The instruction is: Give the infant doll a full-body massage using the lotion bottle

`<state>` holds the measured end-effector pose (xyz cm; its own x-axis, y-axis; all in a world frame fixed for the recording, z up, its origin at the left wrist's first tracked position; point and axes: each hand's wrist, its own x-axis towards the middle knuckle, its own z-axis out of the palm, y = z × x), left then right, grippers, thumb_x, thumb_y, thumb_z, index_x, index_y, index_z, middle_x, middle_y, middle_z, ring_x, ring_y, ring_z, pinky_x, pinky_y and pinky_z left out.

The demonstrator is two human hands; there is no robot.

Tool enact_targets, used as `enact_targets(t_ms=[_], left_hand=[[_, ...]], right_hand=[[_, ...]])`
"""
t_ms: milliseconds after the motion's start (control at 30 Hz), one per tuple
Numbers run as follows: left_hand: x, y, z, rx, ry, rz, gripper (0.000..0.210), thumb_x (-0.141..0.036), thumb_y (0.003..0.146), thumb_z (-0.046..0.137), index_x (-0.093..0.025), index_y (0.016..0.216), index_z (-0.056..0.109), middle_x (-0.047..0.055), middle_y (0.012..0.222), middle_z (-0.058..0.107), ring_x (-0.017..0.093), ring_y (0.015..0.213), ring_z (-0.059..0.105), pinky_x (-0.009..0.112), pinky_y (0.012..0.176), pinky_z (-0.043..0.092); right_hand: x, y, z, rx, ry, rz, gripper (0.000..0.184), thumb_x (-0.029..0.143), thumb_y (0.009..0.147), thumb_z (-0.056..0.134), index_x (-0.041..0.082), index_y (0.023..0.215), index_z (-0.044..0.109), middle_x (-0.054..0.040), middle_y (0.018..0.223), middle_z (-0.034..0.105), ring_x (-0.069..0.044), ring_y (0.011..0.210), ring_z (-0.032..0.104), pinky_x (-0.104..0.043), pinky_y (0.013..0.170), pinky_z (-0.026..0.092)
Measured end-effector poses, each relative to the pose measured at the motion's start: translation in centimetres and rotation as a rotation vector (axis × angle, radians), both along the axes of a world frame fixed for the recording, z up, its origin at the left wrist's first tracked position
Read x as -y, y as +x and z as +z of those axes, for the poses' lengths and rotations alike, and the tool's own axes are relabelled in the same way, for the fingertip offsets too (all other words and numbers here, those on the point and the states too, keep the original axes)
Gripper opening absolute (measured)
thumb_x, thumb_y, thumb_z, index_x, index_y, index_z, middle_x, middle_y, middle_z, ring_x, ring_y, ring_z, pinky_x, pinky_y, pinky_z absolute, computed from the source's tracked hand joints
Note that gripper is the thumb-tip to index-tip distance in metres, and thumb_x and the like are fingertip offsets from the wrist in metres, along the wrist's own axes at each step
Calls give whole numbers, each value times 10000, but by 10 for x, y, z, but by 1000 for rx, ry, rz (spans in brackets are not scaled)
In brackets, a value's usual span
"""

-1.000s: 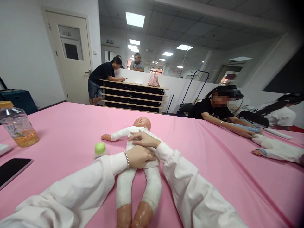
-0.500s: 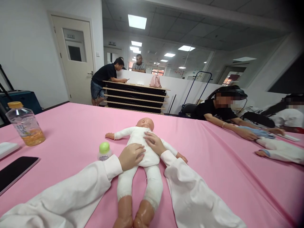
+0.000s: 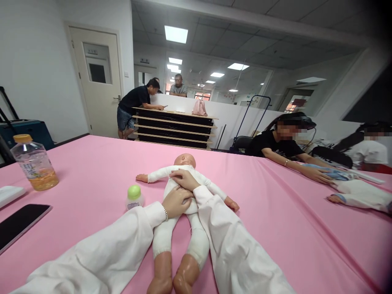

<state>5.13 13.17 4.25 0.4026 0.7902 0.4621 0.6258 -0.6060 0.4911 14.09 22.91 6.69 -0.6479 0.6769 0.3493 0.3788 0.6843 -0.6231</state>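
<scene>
A baby doll (image 3: 197, 241) with a white cloth body and plastic head, hands and legs lies on its back, feet toward me. My left hand (image 3: 177, 201) rests on its belly with the fingers stretched out. Higher up, my right hand (image 3: 185, 179) lies across the doll's chest, fingers extended and palm down. The two hands are close together, and neither grips anything. Left of the doll's hip stands a small clear bottle with a green cap (image 3: 134, 197), near my left forearm.
A pink cloth (image 3: 263, 228) covers the table. At the left are a drink bottle (image 3: 36, 165), a phone (image 3: 23, 224) and a white object (image 3: 10, 195). On the right, a co-worker (image 3: 286, 139) handles another doll (image 3: 361, 194). Stacked boards (image 3: 174, 128) stand behind the table.
My right hand has slid left across the doll's chest, toward its upper middle. My left hand has shifted slightly right over the belly. The doll stays in place.
</scene>
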Motion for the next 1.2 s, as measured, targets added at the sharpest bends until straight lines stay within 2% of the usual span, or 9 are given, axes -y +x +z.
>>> enact_targets(t_ms=[100, 233, 333, 433, 567, 767, 1000, 1100, 1200], left_hand=[[3, -9, 1, 245, -80, 164, 268, -147, 755, 395, -176, 861, 640, -21, 913, 632, 76, 873, 561, 222, 870, 426], [-16, -14, 29, 332, -183, 313, 258, -163, 742, 383, -163, 770, 640, -14, 763, 631, 74, 708, 563, 217, 756, 446], [-45, -9, 45, 342, -60, 439, 280, -155, 753, 378, -161, 868, 632, 8, 910, 628, 97, 856, 564, 235, 856, 430], [-68, -2, 37, 200, 45, 429, 366, -164, 776, 388, -194, 1100, 554, 14, 1147, 547, 126, 1094, 484, 285, 995, 362], [-80, -5, 6, 0, -41, 423, 395, -277, 849, 343, -228, 1222, 463, 24, 1286, 438, 154, 1253, 350, 371, 1078, 267], [-81, -39, -28, 23, -215, 612, 566, -516, 856, 253, -195, 1307, 371, 58, 1370, 325, 208, 1311, 257, 440, 1098, 208], [-74, -53, -39, 97, -96, 1004, 474, -340, 865, 258, -137, 1239, 469, 76, 1361, 336, 228, 1337, 184, 510, 1098, 120], [-70, -53, -34, 52, 21, 877, 502, -333, 861, 274, -191, 1339, 336, 42, 1398, 270, 174, 1348, 167, 445, 1112, 167], [-72, -54, -33, -54, 0, 658, 485, -338, 880, 235, -272, 1358, 280, -2, 1403, 260, 134, 1341, 192, 413, 1112, 190]], right_hand=[[8, 16, -8, -66, 190, -236, 246, 236, 779, 456, 167, 922, 644, -26, 1031, 620, -129, 1040, 535, -281, 976, 385], [13, 22, -3, -61, 260, -576, 264, 180, 756, 439, 179, 950, 617, -20, 984, 616, -136, 920, 559, -296, 894, 425], [10, 17, 0, -18, 223, -721, 339, 189, 740, 464, 204, 1062, 568, -28, 1071, 570, -163, 1012, 518, -322, 930, 406], [7, 13, -6, 50, 134, -815, 426, 298, 783, 455, 169, 1187, 490, -81, 1167, 511, -194, 1092, 475, -344, 973, 377], [9, 19, -18, 159, 60, -785, 506, 365, 814, 421, 165, 1278, 406, -79, 1328, 384, -190, 1241, 358, -348, 1071, 282], [14, 60, -28, 334, -46, -744, 510, 403, 871, 280, 263, 1362, 275, 11, 1422, 234, -187, 1337, 208, -475, 1113, 113], [22, 90, -45, 301, 152, -999, 459, 317, 860, 271, 198, 1266, 450, -14, 1368, 348, -196, 1314, 251, -475, 1113, 89], [24, 88, -47, 341, 306, -934, 490, 289, 872, 239, 219, 1352, 309, -3, 1436, 194, -158, 1328, 218, -431, 1112, 147], [19, 86, -47, 554, 367, -761, 459, 294, 890, 263, 247, 1344, 307, -18, 1429, 215, -148, 1316, 236, -402, 1098, 205]])
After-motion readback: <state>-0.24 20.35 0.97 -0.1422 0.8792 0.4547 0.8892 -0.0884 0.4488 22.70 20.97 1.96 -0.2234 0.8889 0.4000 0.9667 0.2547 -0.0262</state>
